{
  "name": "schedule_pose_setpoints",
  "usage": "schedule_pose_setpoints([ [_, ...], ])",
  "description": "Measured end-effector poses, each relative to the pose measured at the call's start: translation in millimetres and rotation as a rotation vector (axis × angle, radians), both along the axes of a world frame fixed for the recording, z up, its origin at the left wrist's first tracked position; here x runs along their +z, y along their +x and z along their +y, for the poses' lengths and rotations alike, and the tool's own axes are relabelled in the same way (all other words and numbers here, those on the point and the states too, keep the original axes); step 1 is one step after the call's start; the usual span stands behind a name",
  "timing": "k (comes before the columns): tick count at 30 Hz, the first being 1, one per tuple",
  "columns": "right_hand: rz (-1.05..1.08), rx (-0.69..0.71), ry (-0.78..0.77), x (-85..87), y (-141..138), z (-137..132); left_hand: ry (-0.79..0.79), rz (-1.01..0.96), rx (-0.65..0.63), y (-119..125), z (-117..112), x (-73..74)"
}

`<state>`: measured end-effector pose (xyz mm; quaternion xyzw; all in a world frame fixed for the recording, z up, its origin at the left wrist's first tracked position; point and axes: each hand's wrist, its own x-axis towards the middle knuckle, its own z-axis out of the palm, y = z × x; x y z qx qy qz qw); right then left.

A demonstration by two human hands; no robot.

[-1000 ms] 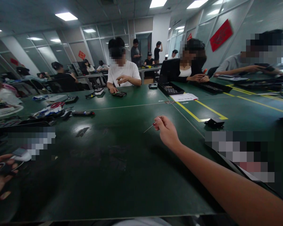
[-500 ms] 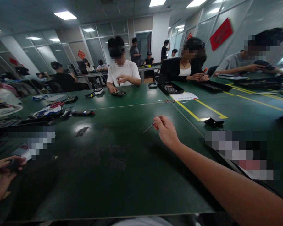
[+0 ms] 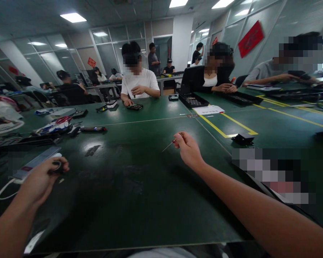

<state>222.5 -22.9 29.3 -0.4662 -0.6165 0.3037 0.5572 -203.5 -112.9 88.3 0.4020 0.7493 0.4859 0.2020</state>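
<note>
My right hand [image 3: 187, 146] is closed around a thin screwdriver [image 3: 167, 147] above the middle of the green table. Its slim metal shaft points down and left, and the fingers cover most of the reddish handle. At the left, my left hand [image 3: 44, 175] curls its fingers around a small black ring-shaped object [image 3: 55, 167], whose kind I cannot make out. Just behind that hand lies a phone-like slab [image 3: 39, 163] with a white cable [image 3: 1, 191]. A tiny pale scrap [image 3: 61, 181] rests on the tabletop beside the left hand.
A black pen-shaped tool [image 3: 93, 129] and a heap of gloves and cables [image 3: 55, 125] lie back left. Black trays [image 3: 193, 100] and a small black block [image 3: 242, 139] are on the right. Co-workers sit across the green table [image 3: 140, 222]; one in a white shirt [image 3: 141, 80] handles a small board.
My left hand has moved right and forward, with the black ring-shaped object still in it. The slab and its cable now show more. My right hand stays nearly still with the screwdriver.
</note>
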Motion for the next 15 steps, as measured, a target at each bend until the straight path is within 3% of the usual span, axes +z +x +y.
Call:
schedule_pose_setpoints([
  [2, 0.002, 0.000, 0.001, 1.7, 0, -1, 0.039, -0.179, -0.149, 17, 12, -2.3],
  [5, -0.040, -0.017, -0.002, 5.2, 1, -3, 0.072, -0.226, -0.352, 47, 33, -7.8],
  [10, -0.120, -0.045, -0.017, 12.8, 2, -7, 0.116, 0.001, -0.697, 109, 68, -7.1],
  [13, -0.181, -0.057, -0.005, 16.8, 2, -9, 0.120, 0.120, -0.804, 149, 81, -7.8],
  [15, -0.212, -0.067, 0.007, 18.3, 2, -10, 0.103, 0.188, -0.845, 175, 85, -16.2],
])
